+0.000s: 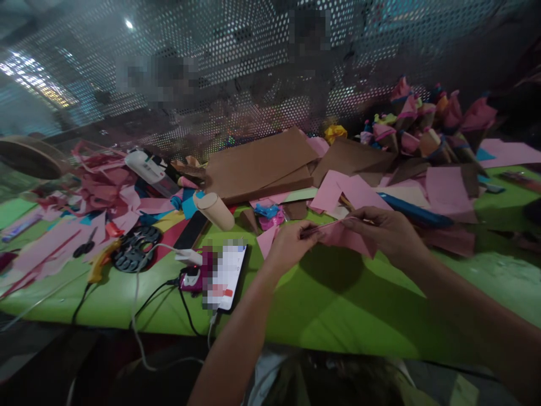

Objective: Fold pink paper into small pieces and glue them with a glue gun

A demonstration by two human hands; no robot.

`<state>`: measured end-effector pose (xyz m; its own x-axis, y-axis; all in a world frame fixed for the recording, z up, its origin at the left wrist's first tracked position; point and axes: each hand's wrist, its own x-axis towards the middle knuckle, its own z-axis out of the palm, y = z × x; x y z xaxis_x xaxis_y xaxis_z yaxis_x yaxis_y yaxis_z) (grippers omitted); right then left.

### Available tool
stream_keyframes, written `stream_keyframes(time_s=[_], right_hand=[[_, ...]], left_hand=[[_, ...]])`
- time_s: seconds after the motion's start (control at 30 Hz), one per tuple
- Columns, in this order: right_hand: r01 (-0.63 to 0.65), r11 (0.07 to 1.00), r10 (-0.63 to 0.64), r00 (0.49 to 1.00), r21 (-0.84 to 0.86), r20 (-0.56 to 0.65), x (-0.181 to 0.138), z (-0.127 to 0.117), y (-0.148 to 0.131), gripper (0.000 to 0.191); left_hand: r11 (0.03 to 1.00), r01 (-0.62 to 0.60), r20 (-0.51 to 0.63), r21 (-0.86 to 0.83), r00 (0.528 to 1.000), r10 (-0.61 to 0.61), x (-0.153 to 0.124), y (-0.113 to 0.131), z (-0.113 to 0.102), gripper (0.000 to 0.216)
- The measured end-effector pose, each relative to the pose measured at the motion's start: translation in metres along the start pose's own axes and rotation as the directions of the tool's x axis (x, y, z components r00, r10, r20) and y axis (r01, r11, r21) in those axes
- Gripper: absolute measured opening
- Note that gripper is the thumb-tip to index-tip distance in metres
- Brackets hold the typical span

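The pink paper sheet point(349, 237) is held just above the green table point(338, 299), with the left hand point(291, 243) pinching its left end and the right hand point(386, 231) closed over its top edge. Left of the hands a phone point(226, 276) lies on the table. Farther back lie brown cardboard sheets point(262, 163) and a pile of paper cones point(426, 127).

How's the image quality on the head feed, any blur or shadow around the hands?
Head view: dim overall, edges bent by wide-angle distortion; both hands, left hand and right hand, slightly soft, pinching pink paper; their shadow falls on the green table; phone screen pixelated.

green table point(338, 304), perforated metal screen point(236, 51), ceiling light point(128, 23)
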<state>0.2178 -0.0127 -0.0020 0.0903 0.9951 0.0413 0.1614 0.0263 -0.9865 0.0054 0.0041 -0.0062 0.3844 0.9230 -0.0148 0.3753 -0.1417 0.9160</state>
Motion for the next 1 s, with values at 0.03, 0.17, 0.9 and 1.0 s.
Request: stream_keyframes(time_s=[0.03,0.17,0.9,1.0], right_hand=[[-0.012,1.0,0.012,1.0,0.024,-0.007,0.001,0.0,0.001,0.055],[-0.044,0.995,0.045,0.999,0.092,-0.011,0.003,-0.001,0.004,0.055],[-0.06,0.984,0.068,0.997,0.168,-0.043,0.002,-0.001,0.007,0.054],[-0.045,0.989,0.052,0.998,0.143,-0.045,0.0,-0.001,0.006,0.054]], left_hand=[[1.0,0.002,-0.01,-0.027,1.0,-0.003,0.001,-0.002,0.0,0.019],[0.978,0.006,0.004,-0.208,1.0,-0.005,0.003,-0.009,-0.001,0.023],[0.869,0.089,-0.055,-0.486,0.99,-0.133,0.002,-0.002,-0.001,0.016],[0.864,0.125,-0.122,-0.489,0.97,-0.209,0.0,0.0,-0.001,0.012]])
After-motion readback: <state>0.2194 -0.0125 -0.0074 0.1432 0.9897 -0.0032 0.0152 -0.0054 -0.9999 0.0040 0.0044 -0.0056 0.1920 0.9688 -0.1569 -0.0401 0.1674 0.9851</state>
